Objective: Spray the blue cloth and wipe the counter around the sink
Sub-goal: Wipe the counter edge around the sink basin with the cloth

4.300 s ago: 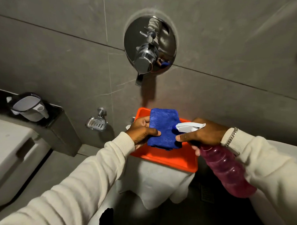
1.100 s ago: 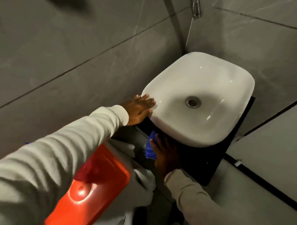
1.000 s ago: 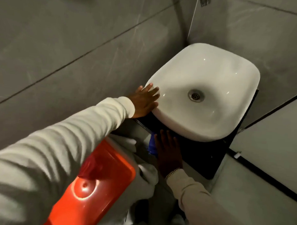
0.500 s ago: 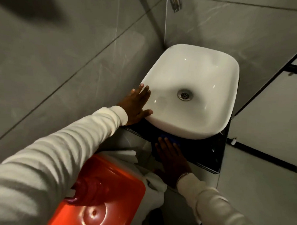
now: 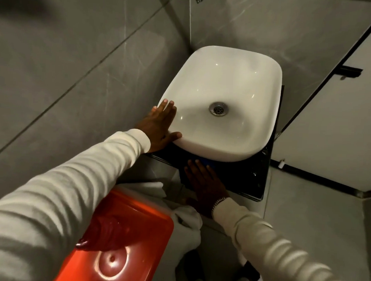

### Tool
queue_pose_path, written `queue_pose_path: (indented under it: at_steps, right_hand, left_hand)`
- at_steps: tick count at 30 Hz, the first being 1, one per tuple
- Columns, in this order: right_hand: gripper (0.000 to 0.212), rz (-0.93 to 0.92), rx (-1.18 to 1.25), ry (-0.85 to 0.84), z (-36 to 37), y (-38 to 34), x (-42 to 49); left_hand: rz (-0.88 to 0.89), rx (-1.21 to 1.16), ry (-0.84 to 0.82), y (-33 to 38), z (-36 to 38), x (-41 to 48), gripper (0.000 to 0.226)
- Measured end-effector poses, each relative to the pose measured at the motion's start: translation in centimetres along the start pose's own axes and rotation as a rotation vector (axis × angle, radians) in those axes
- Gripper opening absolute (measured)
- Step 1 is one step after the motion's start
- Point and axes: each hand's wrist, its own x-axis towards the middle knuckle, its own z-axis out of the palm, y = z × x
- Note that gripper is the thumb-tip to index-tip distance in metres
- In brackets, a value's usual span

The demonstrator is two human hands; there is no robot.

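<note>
A white basin (image 5: 235,83) stands on a black counter (image 5: 248,180) in the corner of grey tiled walls. My left hand (image 5: 159,126) lies flat and open against the basin's left rim. My right hand (image 5: 204,183) presses flat on the blue cloth (image 5: 207,162) on the counter's front strip, just below the basin; only a sliver of blue shows past my fingertips. The pink spray bottle (image 5: 107,232) lies on the orange tray (image 5: 134,243) at the bottom left, partly hidden by my left sleeve.
The orange tray rests on a white draped cloth (image 5: 188,220) beside the counter. A chrome drain (image 5: 218,109) sits in the basin's middle. Grey walls close in at left and back; a white panel (image 5: 338,124) with black edging stands at right.
The spray bottle has gone from my right hand to the tray. My right hand has slid the blue cloth rightward along the counter's front under the basin. My left hand stays on the rim.
</note>
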Motion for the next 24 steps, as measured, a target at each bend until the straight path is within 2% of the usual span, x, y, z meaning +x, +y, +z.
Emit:
queue_pose_path:
  at_steps: [2, 7, 11, 15, 19, 24]
  right_hand:
    - [0.093, 0.024, -0.004, 0.000, -0.1, 0.7, 0.1]
    - [0.094, 0.249, 0.232, 0.029, -0.8, -3.5, 3.5]
    - [0.092, 0.174, 0.169, 0.006, -0.9, -2.6, 2.0]
    - [0.092, 0.135, 0.072, 0.028, -0.2, 1.5, -3.4]
    - [0.093, 0.174, 0.041, 0.030, 0.2, 4.7, -7.5]
    - [0.090, 0.311, 0.104, 0.055, -0.2, 4.2, -7.9]
  left_hand:
    - [-0.030, 0.006, 0.009, 0.3, 0.1, 0.0, 0.087]
    - [-0.050, 0.032, -0.022, 1.1, 0.0, 0.5, 0.089]
    - [-0.050, 0.070, -0.086, 1.4, -0.2, 0.6, 0.092]
    - [-0.030, 0.096, -0.041, 2.7, 0.0, 0.9, 0.102]
    - [-0.005, 0.092, -0.007, 4.7, 0.3, 1.3, 0.107]
    - [0.021, 0.107, 0.001, 6.8, 0.3, 1.6, 0.106]
